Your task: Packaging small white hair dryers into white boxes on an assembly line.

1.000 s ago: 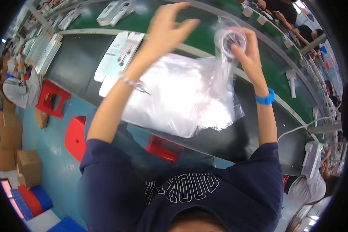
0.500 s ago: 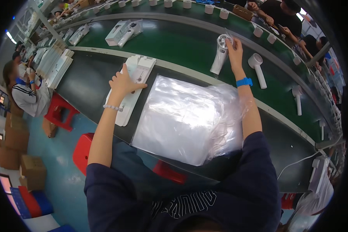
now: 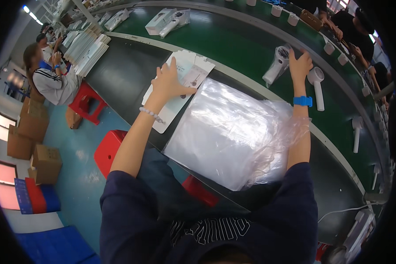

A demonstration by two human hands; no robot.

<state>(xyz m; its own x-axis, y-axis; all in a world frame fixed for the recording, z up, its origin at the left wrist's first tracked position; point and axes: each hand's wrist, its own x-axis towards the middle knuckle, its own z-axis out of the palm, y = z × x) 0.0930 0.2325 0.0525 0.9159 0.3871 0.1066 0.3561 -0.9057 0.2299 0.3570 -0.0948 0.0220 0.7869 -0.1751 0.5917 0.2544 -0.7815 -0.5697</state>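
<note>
My left hand (image 3: pixel 168 86) lies with fingers spread on a stack of flat, folded white cartons (image 3: pixel 174 108) printed with small pictures. My right hand (image 3: pixel 300 66) is over the green conveyor belt, fingers apart, just beside a white handheld fan in a clear bag (image 3: pixel 277 65). That fan lies on the belt, and no grip on it shows. Right of the hand lies an unbagged white handheld fan (image 3: pixel 317 86). Between my forearms a thick pile of clear plastic bags (image 3: pixel 220 132) covers part of the dark table, its crumpled right side reaching my right forearm.
Farther left on the belt, a white box (image 3: pixel 159 22) lies against another bagged fan (image 3: pixel 176 23). More fans (image 3: pixel 357 132) lie at the right. Stacked cartons (image 3: pixel 90 50) stand near a seated person (image 3: pixel 53 81). Red stools (image 3: pixel 111 152) are left of me; a white cable (image 3: pixel 343 211) crosses the table's right.
My right hand has let go of the bagged fan, which now lies on the belt beside it. The whole view has shifted; my left hand remains on the cartons.
</note>
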